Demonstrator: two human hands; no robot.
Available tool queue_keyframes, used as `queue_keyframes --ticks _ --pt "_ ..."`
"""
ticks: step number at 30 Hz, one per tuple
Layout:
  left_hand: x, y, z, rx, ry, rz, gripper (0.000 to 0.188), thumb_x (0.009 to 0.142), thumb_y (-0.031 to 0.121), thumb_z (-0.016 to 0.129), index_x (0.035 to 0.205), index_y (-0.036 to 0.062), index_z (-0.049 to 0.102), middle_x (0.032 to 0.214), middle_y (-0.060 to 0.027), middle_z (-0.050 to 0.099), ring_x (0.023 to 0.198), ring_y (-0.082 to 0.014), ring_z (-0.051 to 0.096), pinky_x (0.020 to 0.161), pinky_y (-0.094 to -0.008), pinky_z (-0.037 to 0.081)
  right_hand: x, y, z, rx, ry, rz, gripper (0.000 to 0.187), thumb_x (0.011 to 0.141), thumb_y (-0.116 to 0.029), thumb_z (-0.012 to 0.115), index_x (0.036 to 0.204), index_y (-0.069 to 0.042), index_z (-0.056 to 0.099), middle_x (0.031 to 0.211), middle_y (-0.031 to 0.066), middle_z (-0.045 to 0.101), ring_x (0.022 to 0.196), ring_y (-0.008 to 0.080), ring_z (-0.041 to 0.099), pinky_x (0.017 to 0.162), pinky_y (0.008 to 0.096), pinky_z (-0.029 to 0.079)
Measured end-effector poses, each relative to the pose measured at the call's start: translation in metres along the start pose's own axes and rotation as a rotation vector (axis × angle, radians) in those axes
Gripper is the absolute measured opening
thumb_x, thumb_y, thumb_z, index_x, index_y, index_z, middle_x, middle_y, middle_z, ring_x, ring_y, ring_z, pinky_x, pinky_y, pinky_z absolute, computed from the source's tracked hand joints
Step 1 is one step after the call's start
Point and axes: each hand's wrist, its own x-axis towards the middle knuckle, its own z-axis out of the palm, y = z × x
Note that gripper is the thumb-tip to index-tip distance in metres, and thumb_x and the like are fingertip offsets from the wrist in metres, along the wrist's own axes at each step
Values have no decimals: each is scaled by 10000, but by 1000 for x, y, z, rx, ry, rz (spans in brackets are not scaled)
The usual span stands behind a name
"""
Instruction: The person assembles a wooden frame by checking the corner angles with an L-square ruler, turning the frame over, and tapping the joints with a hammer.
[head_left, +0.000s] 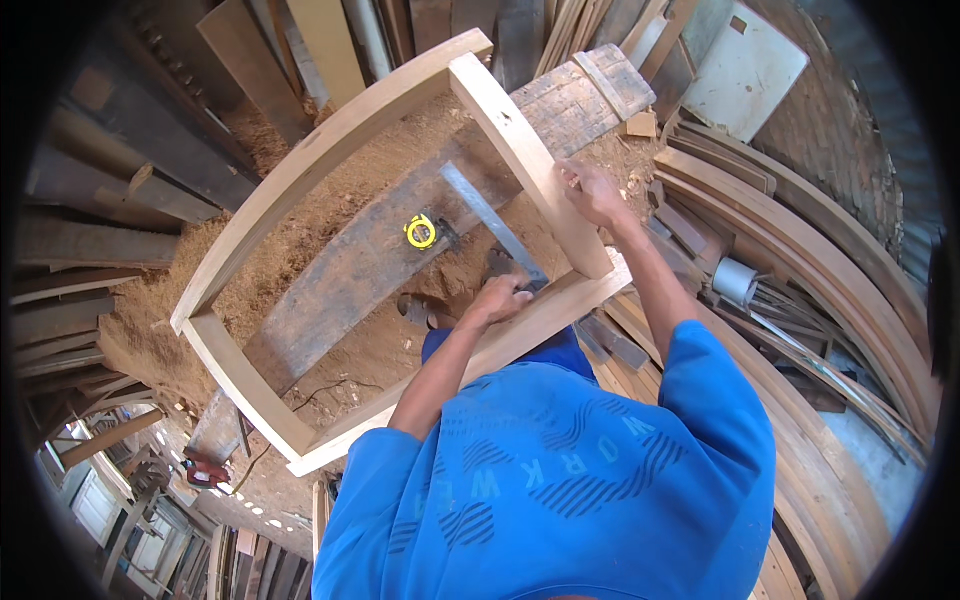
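**Both hands at the right corner of a wooden frame**

I see a pale wooden frame (330,160) filling the centre of the frame, a four-sided piece of light timber tilted so that its near corner sits right of centre. My left hand (503,297) rests at that corner, just inside the frame, with its fingers curled down onto the end of a metal square (492,226). I cannot tell whether the fingers actually pinch the blade or only press on it. The steel blade runs from that hand up and left, lying across the opening of the frame.

My right hand (592,192) lies higher up, right of centre, on the right-hand rail of the frame. Its fingers are laid together over the top edge of the rail, gripping the wood.

Under the frame a long, dark, weathered plank (350,270) runs diagonally from the lower left toward the upper right. A yellow tape measure (421,231) sits on that plank, just left of the square's blade and apart from both hands. Sawdust (300,240) covers the floor around the plank.

Stacked boards (110,200) lean along the left and top of the picture, and curved timber pieces (850,300) lie in a pile on the right. A red power tool (205,470) lies on the floor at the lower left, well apart from the frame.
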Motion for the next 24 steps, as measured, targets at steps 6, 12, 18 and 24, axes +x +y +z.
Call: queue_keyframes --ticks 6,12,18,24 --pt "25 53 15 -45 -163 -206 328 918 279 634 1105 15 685 1065 -231 699 1009 -399 653 906 -457 489 18 6 -3 84 -47 112 447 806 -147 682 1243 -67 636 881 163 700 824 311 680 744 414 523" --pt "46 47 35 -134 -79 -64 304 908 233 642 1088 -10 672 1015 -249 690 945 -370 678 836 -447 503 26 4 -3 152 -49 78 367 818 -155 694 1175 -67 683 832 175 687 801 299 679 722 415 515" --pt "37 67 16 -106 -162 -181 340 925 260 636 1170 29 679 1067 -233 698 1030 -384 650 923 -448 484 31 -4 -12 160 -133 123 406 796 -162 676 1179 -26 684 1024 231 715 973 373 696 865 447 533" --pt "34 87 5 -112 -156 -201 345 920 241 632 1146 -18 662 1159 -260 659 1115 -378 621 965 -426 457 36 -8 -17 132 -192 173 411 806 -165 675 1189 -17 680 1017 225 719 982 375 694 870 443 533"
